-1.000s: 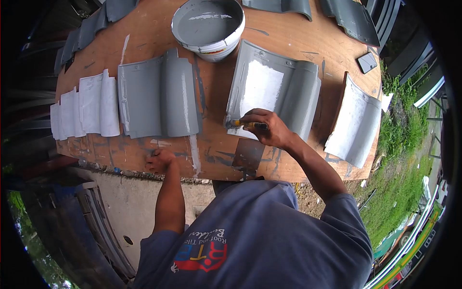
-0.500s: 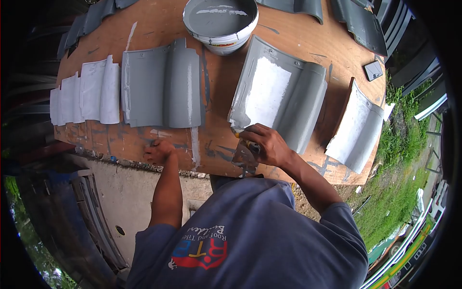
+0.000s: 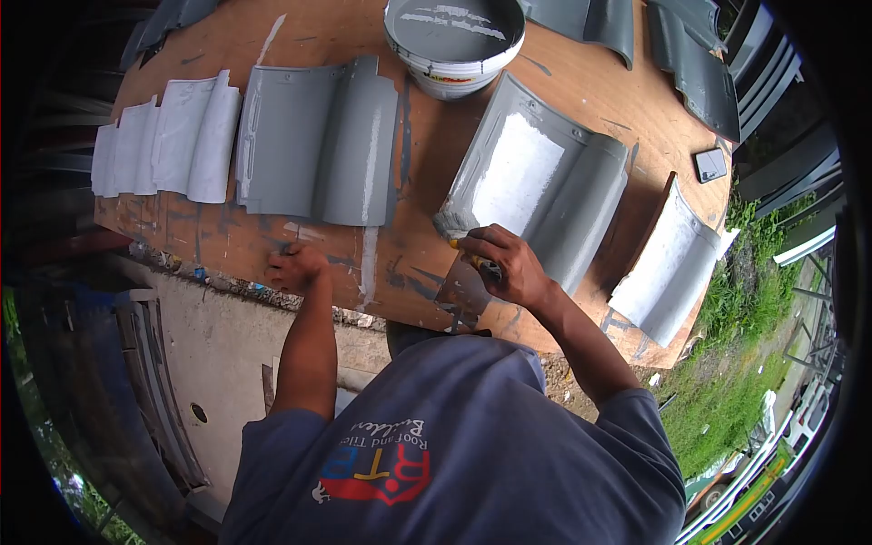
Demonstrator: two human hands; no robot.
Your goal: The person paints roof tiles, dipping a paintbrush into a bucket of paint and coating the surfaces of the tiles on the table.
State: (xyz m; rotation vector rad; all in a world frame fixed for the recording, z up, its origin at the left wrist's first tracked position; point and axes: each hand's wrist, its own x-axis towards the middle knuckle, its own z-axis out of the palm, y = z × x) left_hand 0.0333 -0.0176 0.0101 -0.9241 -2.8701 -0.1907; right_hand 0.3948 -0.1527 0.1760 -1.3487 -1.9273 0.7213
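My right hand (image 3: 506,265) is closed round the yellow-and-dark handle of a paintbrush (image 3: 455,222). Its grey bristles touch the lower left corner of a curved roof tile (image 3: 581,200). Grey paint covers the rim and rounded right side of this tile, while a white patch shows in its middle. Fingers apart and slightly bent, my left hand (image 3: 298,269) rests at the near edge of the wooden table (image 3: 418,263), holding nothing. Just beyond it lies a grey-painted roof tile (image 3: 291,136) with a pale streak along its ridge.
A bucket of grey paint (image 3: 453,36) stands behind the tiles. White tiles (image 3: 195,136) overlap at the left, and another partly white tile (image 3: 668,259) lies at the right. A small dark square object (image 3: 710,165) sits near the right edge. More grey tiles (image 3: 695,77) line the back.
The brush has shifted slightly, and its bristles now show spread against the tile's lower left corner. My left hand stays at the table edge. The whole view has turned slightly.
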